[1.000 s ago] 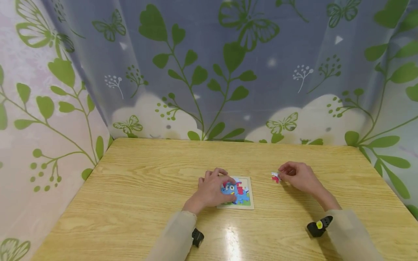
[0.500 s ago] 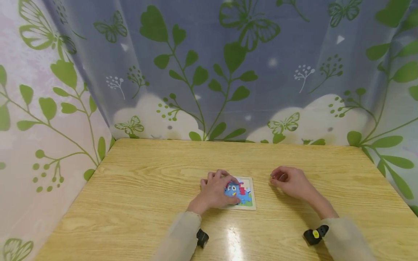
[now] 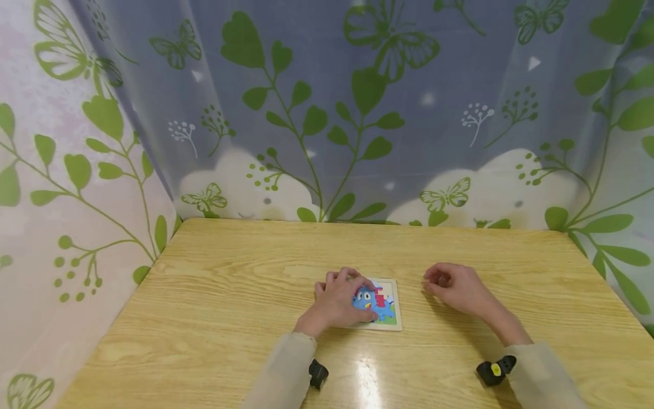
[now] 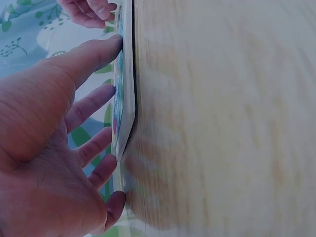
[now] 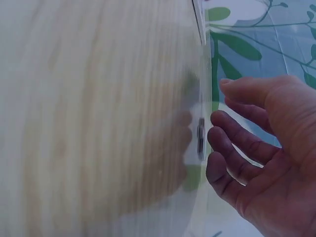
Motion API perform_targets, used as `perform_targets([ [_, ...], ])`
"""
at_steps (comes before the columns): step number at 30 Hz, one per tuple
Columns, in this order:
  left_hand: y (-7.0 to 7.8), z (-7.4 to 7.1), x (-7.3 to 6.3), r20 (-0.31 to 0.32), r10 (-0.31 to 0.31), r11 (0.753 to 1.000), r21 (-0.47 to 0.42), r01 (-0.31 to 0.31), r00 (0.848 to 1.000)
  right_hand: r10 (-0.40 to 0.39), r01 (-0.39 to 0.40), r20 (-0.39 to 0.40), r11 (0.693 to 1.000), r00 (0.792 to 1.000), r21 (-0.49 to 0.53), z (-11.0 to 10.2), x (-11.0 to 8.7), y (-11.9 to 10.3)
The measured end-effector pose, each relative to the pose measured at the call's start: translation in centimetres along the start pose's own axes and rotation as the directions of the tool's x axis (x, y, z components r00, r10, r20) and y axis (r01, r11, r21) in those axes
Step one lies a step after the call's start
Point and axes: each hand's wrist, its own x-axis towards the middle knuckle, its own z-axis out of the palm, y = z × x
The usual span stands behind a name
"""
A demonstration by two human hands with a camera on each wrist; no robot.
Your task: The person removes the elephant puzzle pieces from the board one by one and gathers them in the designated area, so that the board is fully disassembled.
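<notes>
A square jigsaw puzzle (image 3: 385, 313) with a pale frame lies on the table, printed with a blue cartoon animal. Spread over its left side, my left hand (image 3: 341, 298) rests thumb and fingers on it. In the left wrist view, the thumb tip (image 4: 117, 43) touches the picture face. My right hand (image 3: 457, 287) is low over the table, right of the puzzle, fingers loosely bent. In the right wrist view, a thin flat piece (image 5: 201, 139) lies on the table by the fingertips. No piece shows between thumb and fingers.
The wooden table (image 3: 245, 267) runs back to a hanging curtain (image 3: 317, 113) printed with leaves and butterflies. Pale printed cloth (image 3: 76, 170) borders the left side. Black cameras sit at both wrists.
My right hand has shifted slightly left and its fingers now hide the pink and white puzzle piece from the head view. My left hand stays on the puzzle; the head view has shifted a little.
</notes>
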Motion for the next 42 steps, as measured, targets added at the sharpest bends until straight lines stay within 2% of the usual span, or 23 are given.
perform_targets([
  [8,0.3,0.0,0.0,0.008,-0.028,1.0,0.008,0.028,1.0,-0.075,0.072,0.049,0.996,0.996,0.062,0.5,0.3,-1.5],
  [14,0.5,0.1,0.1,0.007,-0.044,0.999,0.017,0.044,0.999,-0.082,0.074,0.081,0.993,0.993,0.092,1.3,0.6,-2.5],
  [20,0.6,0.0,0.1,0.003,-0.05,0.998,0.028,0.05,0.999,-0.127,0.111,0.112,0.985,0.986,0.132,2.1,0.7,-3.4],
  [29,0.5,0.0,0.1,0.009,-0.061,0.998,0.027,0.06,0.998,-0.142,0.117,0.168,0.981,0.975,0.151,2.8,1.1,-3.7],
  [36,0.7,0.0,0.1,0.006,-0.07,0.996,0.049,0.07,0.997,-0.189,0.17,0.162,0.978,0.969,0.123,3.1,1.2,-3.8],
  [42,0.8,0.0,0.1,0.003,-0.078,0.996,0.043,0.078,0.997,-0.196,0.184,0.149,0.979,0.969,0.09,3.3,1.3,-3.7],
])
